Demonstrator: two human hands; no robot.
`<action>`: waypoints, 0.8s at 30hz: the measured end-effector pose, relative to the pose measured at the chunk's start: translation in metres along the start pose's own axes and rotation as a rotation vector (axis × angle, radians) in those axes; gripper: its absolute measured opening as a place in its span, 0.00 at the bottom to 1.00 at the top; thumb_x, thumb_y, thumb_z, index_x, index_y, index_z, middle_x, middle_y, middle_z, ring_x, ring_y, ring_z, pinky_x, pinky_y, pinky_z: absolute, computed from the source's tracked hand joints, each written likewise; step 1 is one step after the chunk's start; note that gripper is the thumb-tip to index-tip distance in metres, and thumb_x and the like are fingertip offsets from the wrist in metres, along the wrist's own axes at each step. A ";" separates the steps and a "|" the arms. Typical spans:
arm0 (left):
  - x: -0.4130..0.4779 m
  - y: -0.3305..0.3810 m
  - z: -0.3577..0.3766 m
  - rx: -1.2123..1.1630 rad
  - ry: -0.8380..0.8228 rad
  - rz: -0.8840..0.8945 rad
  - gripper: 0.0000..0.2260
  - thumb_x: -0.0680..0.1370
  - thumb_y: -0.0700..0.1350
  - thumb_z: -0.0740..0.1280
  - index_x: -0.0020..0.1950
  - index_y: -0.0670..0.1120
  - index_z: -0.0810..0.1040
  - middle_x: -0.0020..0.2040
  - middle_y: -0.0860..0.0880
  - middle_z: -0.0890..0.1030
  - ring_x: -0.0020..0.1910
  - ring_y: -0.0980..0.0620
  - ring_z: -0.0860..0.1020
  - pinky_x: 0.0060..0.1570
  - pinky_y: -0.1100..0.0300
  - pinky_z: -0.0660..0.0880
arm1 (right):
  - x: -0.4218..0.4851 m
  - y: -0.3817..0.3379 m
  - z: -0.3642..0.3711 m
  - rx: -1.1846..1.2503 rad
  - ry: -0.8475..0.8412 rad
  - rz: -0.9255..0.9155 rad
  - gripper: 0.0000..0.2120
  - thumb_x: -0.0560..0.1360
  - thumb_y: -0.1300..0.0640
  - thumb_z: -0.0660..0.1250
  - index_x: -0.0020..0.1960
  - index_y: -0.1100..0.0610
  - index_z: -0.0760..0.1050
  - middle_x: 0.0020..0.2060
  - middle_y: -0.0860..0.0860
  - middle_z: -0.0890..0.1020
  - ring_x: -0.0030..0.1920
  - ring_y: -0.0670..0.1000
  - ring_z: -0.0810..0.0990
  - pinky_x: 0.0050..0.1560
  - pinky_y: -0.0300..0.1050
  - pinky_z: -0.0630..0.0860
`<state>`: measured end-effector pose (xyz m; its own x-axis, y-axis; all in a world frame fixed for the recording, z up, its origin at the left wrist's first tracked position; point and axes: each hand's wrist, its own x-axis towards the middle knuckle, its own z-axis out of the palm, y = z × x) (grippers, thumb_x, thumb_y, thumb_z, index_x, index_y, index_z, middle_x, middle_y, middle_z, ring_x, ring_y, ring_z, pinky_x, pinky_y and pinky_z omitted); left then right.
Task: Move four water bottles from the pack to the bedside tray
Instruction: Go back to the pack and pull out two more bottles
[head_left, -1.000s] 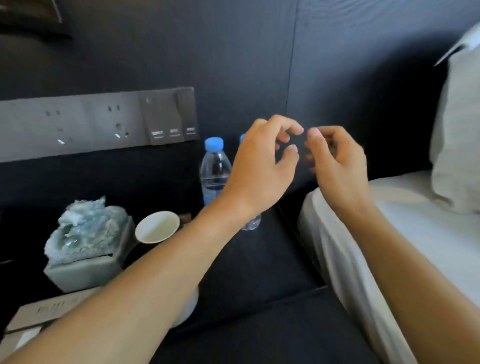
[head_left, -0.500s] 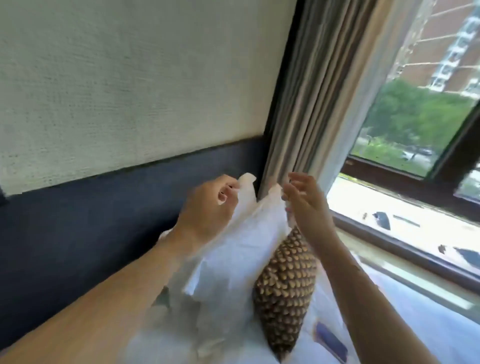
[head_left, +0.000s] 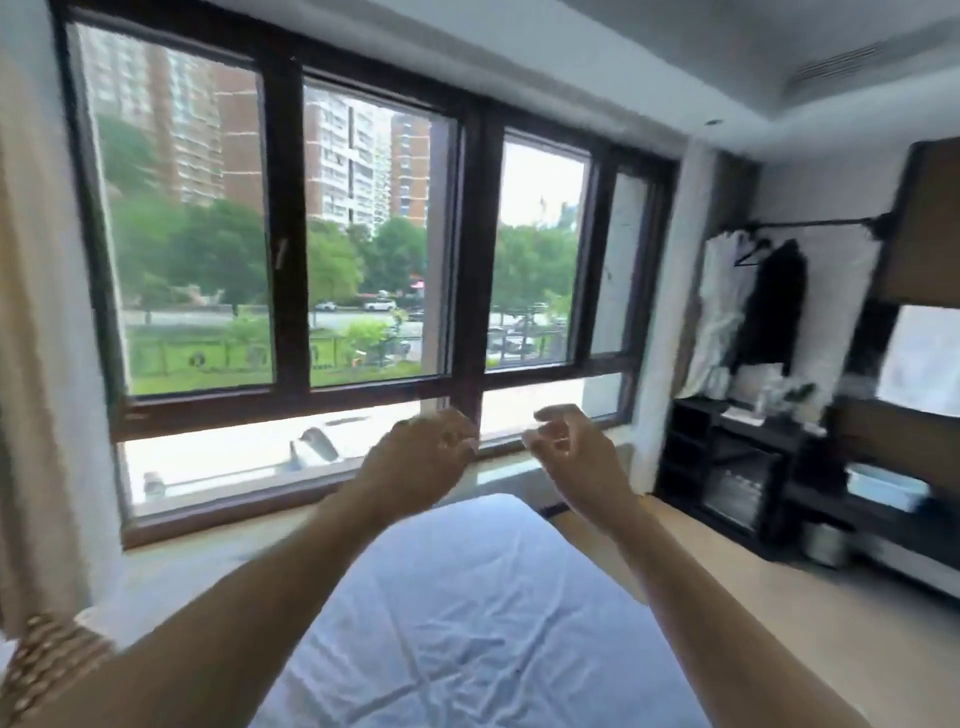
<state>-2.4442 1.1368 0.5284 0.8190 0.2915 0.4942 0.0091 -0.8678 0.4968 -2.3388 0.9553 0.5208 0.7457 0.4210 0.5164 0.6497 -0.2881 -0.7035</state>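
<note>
No water bottle, pack or bedside tray shows in the head view at this moment. My left hand (head_left: 423, 457) is raised in front of me over the bed, fingers loosely curled, holding nothing. My right hand (head_left: 574, 449) hangs beside it, a short gap apart, with fingers bent and spread and nothing in them. Both forearms stretch out above the white bed sheet (head_left: 478, 613).
A wide dark-framed window (head_left: 467, 249) fills the far wall, with a curtain (head_left: 31, 364) at the left. A patterned cushion (head_left: 47, 660) lies at the lower left. At the right stand a clothes rail (head_left: 769, 291) and a dark cabinet (head_left: 737, 467) on a wooden floor.
The view has swung from the bedside table with two bottles, past the cushion and curtain, to the window and bed. The white bag seen half a second ago is no longer in my hands.
</note>
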 end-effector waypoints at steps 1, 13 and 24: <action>0.013 0.030 0.032 -0.021 -0.022 0.032 0.07 0.78 0.53 0.67 0.54 0.57 0.82 0.42 0.58 0.81 0.44 0.52 0.81 0.46 0.59 0.76 | -0.002 0.022 -0.039 -0.050 0.016 0.038 0.10 0.76 0.50 0.70 0.57 0.51 0.77 0.49 0.50 0.83 0.44 0.42 0.81 0.41 0.30 0.73; 0.156 0.361 0.367 -0.165 -0.449 0.369 0.12 0.80 0.62 0.61 0.46 0.58 0.80 0.50 0.52 0.84 0.49 0.48 0.82 0.54 0.48 0.80 | -0.031 0.292 -0.457 -0.471 0.122 0.538 0.18 0.76 0.45 0.68 0.62 0.53 0.75 0.45 0.47 0.81 0.48 0.47 0.79 0.47 0.39 0.73; 0.322 0.547 0.646 -0.155 -0.565 0.396 0.19 0.78 0.66 0.57 0.43 0.55 0.80 0.44 0.54 0.83 0.48 0.47 0.82 0.51 0.51 0.79 | 0.040 0.552 -0.689 -0.632 0.217 0.769 0.18 0.75 0.45 0.68 0.61 0.52 0.77 0.56 0.53 0.81 0.54 0.53 0.80 0.58 0.49 0.76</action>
<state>-1.8051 0.4960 0.4982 0.9166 -0.3244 0.2336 -0.3986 -0.7861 0.4725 -1.8484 0.2207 0.4899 0.9640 -0.2163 0.1549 -0.1043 -0.8427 -0.5281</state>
